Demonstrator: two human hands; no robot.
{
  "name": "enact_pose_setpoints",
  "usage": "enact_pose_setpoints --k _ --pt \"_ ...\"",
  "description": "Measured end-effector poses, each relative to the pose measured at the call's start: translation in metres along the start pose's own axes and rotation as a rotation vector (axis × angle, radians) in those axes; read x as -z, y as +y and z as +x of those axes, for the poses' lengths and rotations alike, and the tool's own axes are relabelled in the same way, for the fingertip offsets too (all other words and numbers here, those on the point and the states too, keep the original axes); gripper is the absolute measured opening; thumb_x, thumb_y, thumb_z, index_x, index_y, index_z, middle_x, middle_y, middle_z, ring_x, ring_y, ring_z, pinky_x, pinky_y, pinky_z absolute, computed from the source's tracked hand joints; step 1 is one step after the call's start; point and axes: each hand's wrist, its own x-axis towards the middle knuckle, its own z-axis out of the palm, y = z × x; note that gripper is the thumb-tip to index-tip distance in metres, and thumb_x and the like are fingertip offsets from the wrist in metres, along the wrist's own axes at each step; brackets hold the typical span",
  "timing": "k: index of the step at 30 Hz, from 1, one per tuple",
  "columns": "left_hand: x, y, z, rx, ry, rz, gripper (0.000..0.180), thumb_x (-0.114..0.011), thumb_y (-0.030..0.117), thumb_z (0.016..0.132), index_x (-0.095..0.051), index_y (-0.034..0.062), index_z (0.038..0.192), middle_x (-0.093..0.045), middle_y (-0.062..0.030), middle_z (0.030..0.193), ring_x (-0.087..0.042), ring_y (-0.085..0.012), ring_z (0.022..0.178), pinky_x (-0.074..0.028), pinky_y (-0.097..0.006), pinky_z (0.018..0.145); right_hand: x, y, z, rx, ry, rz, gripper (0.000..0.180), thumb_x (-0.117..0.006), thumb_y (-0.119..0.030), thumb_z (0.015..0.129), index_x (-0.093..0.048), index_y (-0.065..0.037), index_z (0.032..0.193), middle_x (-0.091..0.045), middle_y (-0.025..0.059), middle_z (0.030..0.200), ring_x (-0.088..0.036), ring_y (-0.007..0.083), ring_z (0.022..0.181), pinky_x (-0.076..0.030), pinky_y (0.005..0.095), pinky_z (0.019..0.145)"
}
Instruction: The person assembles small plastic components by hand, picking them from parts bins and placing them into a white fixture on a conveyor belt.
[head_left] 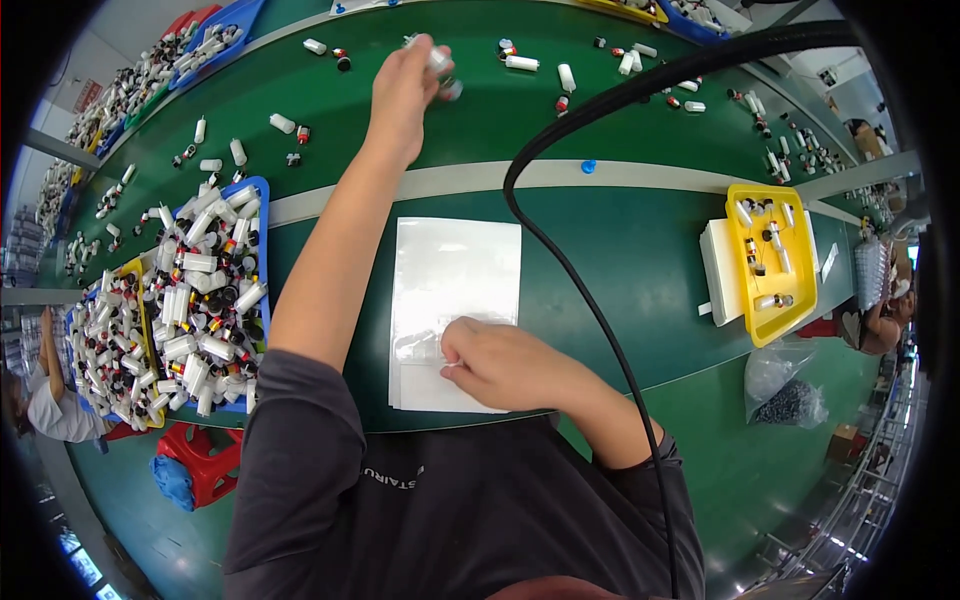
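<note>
Your left hand [400, 95] is stretched out over the far green surface [480, 120], its grip closed around a motion-blurred small white bottle [438, 60]! Your right hand [515, 365] curls low over the glossy white sheet [455, 270], fingers bunched; whether that grip pinches anything, I can't tell. Capped bottles [200, 262] heap the blue tray [265, 225] beside your left arm.
</note>
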Motion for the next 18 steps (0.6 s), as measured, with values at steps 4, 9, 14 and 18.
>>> enact_pose_setpoints --k 4,9,14,18 --pt "0.002 0.042 -0.077 0.297 -0.083 -0.299 0.038 -0.046 0.041 0.108 -0.056 0.0077 0.122 -0.063 -0.0188 0.129 -0.064 -0.03 0.119 -0.054 -0.043 0.097 0.041 0.0 0.007 -0.147 0.076 0.502 0.02 -0.07 -0.01 0.093 -0.054 -0.005 0.104 -0.062 0.0051 0.094 -0.066 0.011 0.076 -0.05 0.026 0.067" --pt "-0.002 0.049 -0.125 0.607 -0.064 -0.524 0.038 -0.036 0.048 0.108 -0.05 0.0126 0.105 -0.059 -0.0204 0.135 -0.059 -0.0366 0.127 -0.056 -0.049 0.098 0.041 0.015 0.05 -0.022 0.824 0.135 0.054 -0.082 -0.015 0.082 -0.045 -0.004 0.12 -0.066 0.0082 0.096 -0.068 0.0186 0.087 -0.054 0.0332 0.081" --pt "-0.007 0.025 -0.136 0.642 0.024 -0.435 0.044 -0.031 0.056 0.107 -0.05 0.0173 0.111 -0.06 -0.0158 0.132 -0.061 -0.0305 0.117 -0.057 -0.046 0.089 0.023 0.035 0.058 -0.091 0.737 0.499 0.066 -0.082 -0.013 0.081 -0.039 -0.001 0.13 -0.069 0.0105 0.097 -0.07 0.0184 0.09 -0.055 0.0336 0.088" --pt "-0.005 0.016 -0.133 0.563 -0.071 -0.454 0.045 -0.027 0.057 0.108 -0.047 0.0181 0.119 -0.059 -0.0134 0.131 -0.055 -0.0271 0.124 -0.049 -0.046 0.1 0.018 0.044 0.062 -0.14 0.788 0.521 0.059 -0.077 -0.005 0.084 -0.039 -0.001 0.13 -0.069 0.0102 0.097 -0.069 0.0169 0.093 -0.054 0.0314 0.088"
